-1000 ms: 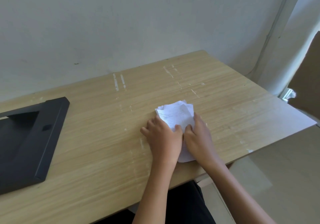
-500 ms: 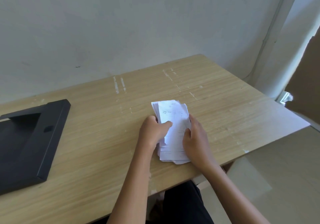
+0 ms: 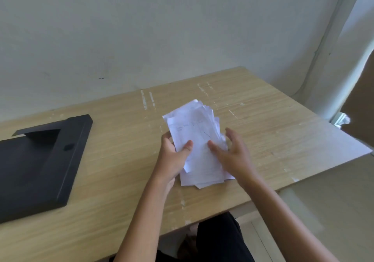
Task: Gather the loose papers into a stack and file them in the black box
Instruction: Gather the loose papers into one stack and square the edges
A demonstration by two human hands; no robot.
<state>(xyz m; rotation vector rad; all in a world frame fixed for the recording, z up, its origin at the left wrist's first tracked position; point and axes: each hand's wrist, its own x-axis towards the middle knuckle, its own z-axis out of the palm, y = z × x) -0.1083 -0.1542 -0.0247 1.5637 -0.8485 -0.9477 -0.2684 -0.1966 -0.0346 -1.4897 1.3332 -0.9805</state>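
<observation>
Holding: one bundle of white papers (image 3: 197, 140), gripped between two bare hands over the middle of the wooden table (image 3: 283, 132).
Papers: one uneven stack, the sheets fanned at the far end so that several separate edges show; the exact number of sheets cannot be told. Faint print shows on the top sheet. The near end of the stack lies just above the table or on it; which cannot be told.
Left hand (image 3: 175, 156): closed on the left edge of the stack, thumb pressed on the top sheet, fingers wrapped under and behind the edge.
Right hand (image 3: 232, 154): fingers spread and curved, thumb tip resting on the top sheet, the other fingers arched along the right edge of the stack; not clenched.
Black box (image 3: 40, 160): one, lying flat on the table's left side with its open face up, well apart from the papers, nothing seen inside it.
Table: one, light wood grain, marked with pale scuffs and streaks near the far edge and by the front edge.
Wall (image 3: 141, 28): one pale plain surface behind the table.
Forearms: two, both bare, reaching in from the bottom of the view.
Dark clothing (image 3: 218, 239): one patch visible below the table's front edge.
</observation>
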